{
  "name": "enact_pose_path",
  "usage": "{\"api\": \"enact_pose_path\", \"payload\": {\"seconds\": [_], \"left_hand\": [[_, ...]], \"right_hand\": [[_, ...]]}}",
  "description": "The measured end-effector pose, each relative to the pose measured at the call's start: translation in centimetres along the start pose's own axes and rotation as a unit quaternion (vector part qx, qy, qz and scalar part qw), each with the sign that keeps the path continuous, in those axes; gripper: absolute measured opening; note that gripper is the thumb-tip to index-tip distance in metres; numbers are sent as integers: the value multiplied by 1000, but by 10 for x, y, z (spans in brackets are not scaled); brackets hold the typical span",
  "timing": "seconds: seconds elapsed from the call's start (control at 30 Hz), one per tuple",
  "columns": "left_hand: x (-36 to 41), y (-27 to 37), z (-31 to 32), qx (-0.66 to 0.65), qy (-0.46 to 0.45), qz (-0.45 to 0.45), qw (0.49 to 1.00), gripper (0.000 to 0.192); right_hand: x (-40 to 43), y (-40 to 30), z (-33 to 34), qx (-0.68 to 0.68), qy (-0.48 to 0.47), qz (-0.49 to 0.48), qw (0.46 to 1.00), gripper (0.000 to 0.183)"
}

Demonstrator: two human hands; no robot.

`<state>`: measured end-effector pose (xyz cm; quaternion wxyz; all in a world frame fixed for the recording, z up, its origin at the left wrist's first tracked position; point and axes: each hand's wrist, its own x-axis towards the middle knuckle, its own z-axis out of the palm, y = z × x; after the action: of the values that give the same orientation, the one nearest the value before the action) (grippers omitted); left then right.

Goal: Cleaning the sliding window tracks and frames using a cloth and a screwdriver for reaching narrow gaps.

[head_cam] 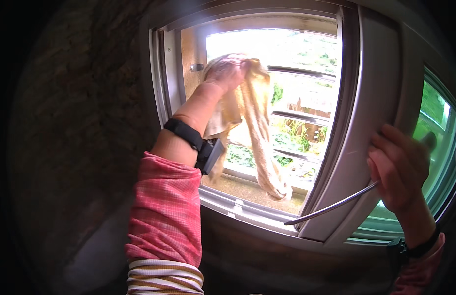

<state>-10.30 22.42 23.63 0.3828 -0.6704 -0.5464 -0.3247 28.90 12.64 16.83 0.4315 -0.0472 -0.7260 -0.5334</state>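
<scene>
A beige cloth (263, 136) hangs from my left hand (229, 70), which reaches into the window opening in front of several dark horizontal bars (301, 73). One long twisted end of the cloth droops close to the stone sill (246, 188). On the right, my right hand (399, 166) grips a tool with a thin metal shaft (335, 204), perhaps a screwdriver; its dark handle end shows past the fingers. The tool's tip points left, over the lower track of the window frame (264, 217). I cannot tell whether it touches the track.
A light sliding sash (375, 92) with greenish glass (434, 107) stands to the right. A rough dark wall (84, 110) borders the left side. Beyond the bars are plants (287, 140). A small metal fitting (197, 67) sits on the opening's left side.
</scene>
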Motion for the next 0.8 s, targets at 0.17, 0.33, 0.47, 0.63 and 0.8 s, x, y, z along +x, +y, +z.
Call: {"api": "enact_pose_path", "payload": {"seconds": [0.17,0.33,0.47,0.63,0.8], "left_hand": [[-18,-10,7,40,216,17,975,35],[9,50,-3,88,249,296,918,55],[43,83,0,154,225,251,929,53],[90,112,15,106,134,408,897,46],[106,121,23,18,118,374,920,44]], "right_hand": [[0,-1,1,1,-16,-14,1000,10],[-8,4,-1,-12,-33,-31,999,9],[-10,5,-1,-24,-33,-45,998,8],[-13,2,0,-9,-30,-30,999,7],[-16,-1,-2,-25,-39,-21,999,6]]}}
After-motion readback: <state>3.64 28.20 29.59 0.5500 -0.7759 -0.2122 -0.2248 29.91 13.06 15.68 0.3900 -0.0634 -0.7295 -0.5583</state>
